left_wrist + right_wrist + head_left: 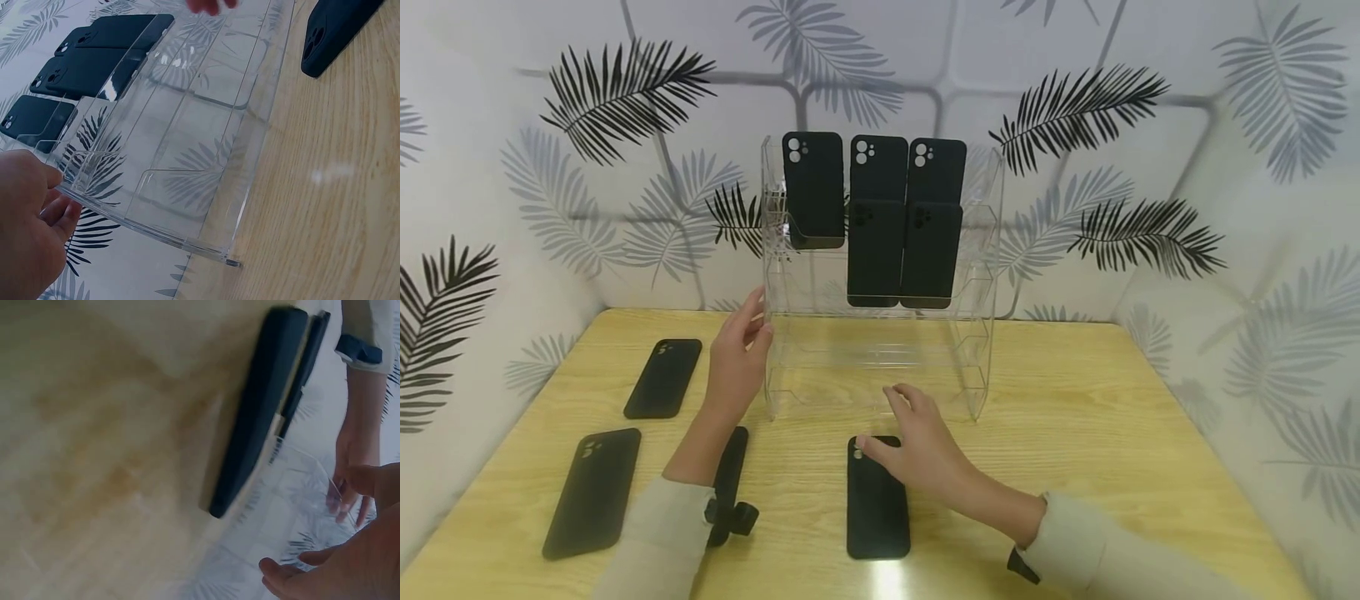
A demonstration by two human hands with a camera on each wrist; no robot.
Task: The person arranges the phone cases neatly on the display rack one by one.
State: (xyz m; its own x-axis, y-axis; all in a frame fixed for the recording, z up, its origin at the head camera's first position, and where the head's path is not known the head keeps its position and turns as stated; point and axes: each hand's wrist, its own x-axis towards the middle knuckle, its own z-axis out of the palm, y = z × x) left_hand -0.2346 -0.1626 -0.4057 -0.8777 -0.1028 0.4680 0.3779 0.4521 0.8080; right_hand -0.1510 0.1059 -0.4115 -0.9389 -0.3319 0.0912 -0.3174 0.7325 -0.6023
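A clear acrylic display rack (987, 367) stands on the table. My left hand (741, 358) holds its left side edge; in the left wrist view, thumb and curled fingers lie on either side of the clear panel (156, 234). My right hand (928, 450) has its fingers extended, holding nothing, over the top end of a black phone case (878, 508) lying before the rack. Whether it touches the case cannot be told. Several black phone cases stand in the rack's upper tiers: a single case (814, 192) at left, overlapping pairs (877, 250) at middle and right.
Left of the rack, more black phone cases lie on the wooden table (1060, 467): one farther back (662, 379), one nearer (593, 492), and one partly hidden (730, 467) under my left forearm. A leaf-patterned wall (1075, 275) rises behind the rack.
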